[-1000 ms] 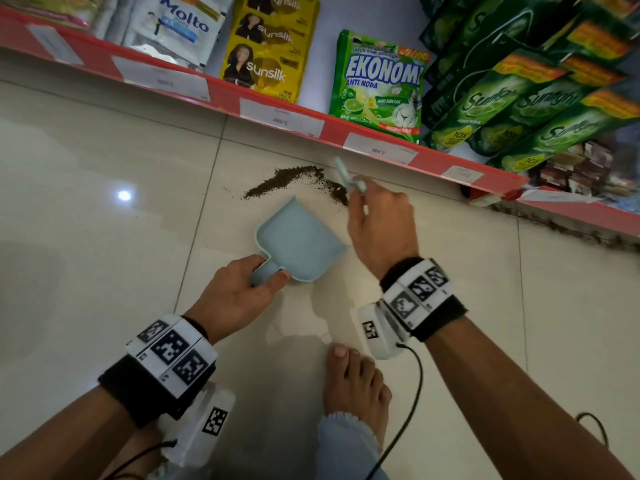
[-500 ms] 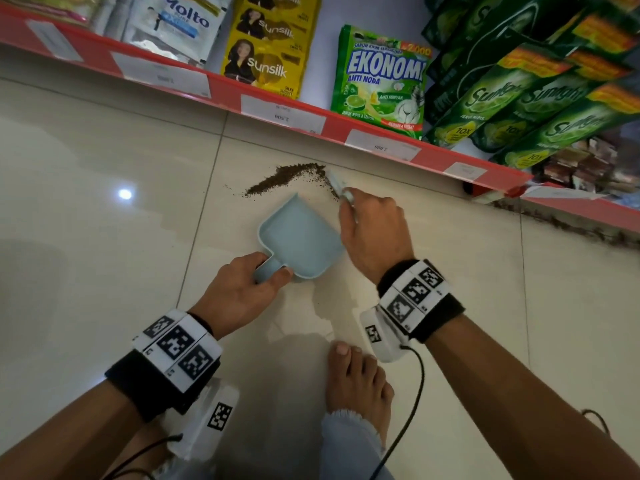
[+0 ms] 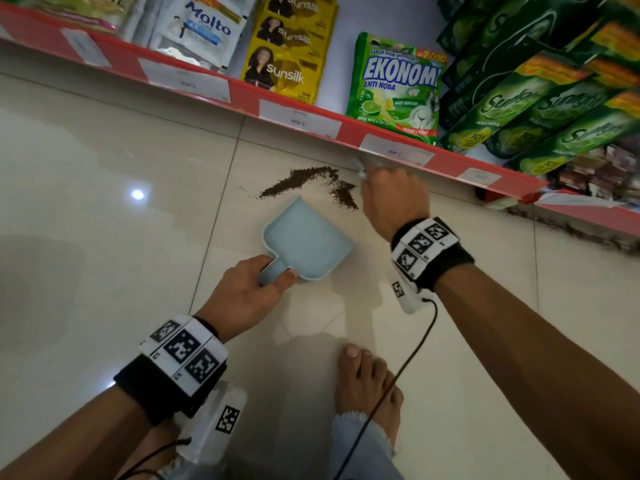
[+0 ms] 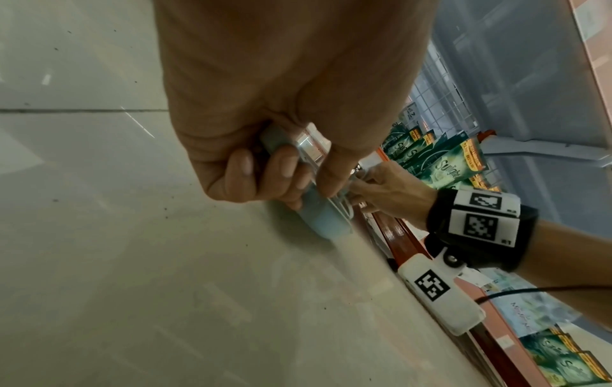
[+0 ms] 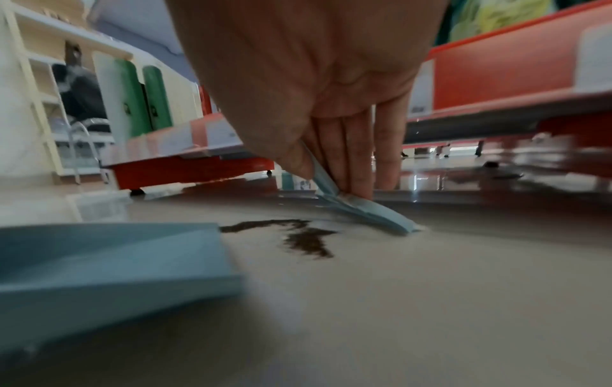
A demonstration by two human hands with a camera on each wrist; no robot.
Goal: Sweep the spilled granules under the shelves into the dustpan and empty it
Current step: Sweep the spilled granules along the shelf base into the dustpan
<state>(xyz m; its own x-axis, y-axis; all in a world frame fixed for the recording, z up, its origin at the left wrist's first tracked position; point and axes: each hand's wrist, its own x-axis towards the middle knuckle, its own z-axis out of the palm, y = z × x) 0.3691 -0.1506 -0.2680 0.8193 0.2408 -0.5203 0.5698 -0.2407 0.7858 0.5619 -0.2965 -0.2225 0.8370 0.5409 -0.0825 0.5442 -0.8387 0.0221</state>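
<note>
A pale blue dustpan (image 3: 306, 239) lies flat on the floor tiles, its mouth toward the shelf. My left hand (image 3: 247, 294) grips its short handle (image 4: 314, 209). Dark brown granules (image 3: 304, 180) lie in a streak just beyond the pan's mouth, also seen as granules (image 5: 298, 235) low on the floor in the right wrist view. My right hand (image 3: 393, 195) pinches a small pale blue brush (image 5: 361, 209) between thumb and fingers, its head on the floor right of the granules, close under the red shelf edge (image 3: 398, 152). The dustpan (image 5: 109, 256) sits left of the pile.
The lowest red shelf (image 3: 194, 86) with price labels overhangs the floor, stocked with sachets and green pouches (image 3: 394, 88). More dark granules (image 3: 581, 233) line the shelf base at far right. My bare foot (image 3: 367, 386) stands just behind the dustpan.
My right hand with the brush has moved away from the dustpan toward the shelf, to the right of the granules. The dustpan and my left hand have stayed in place.
</note>
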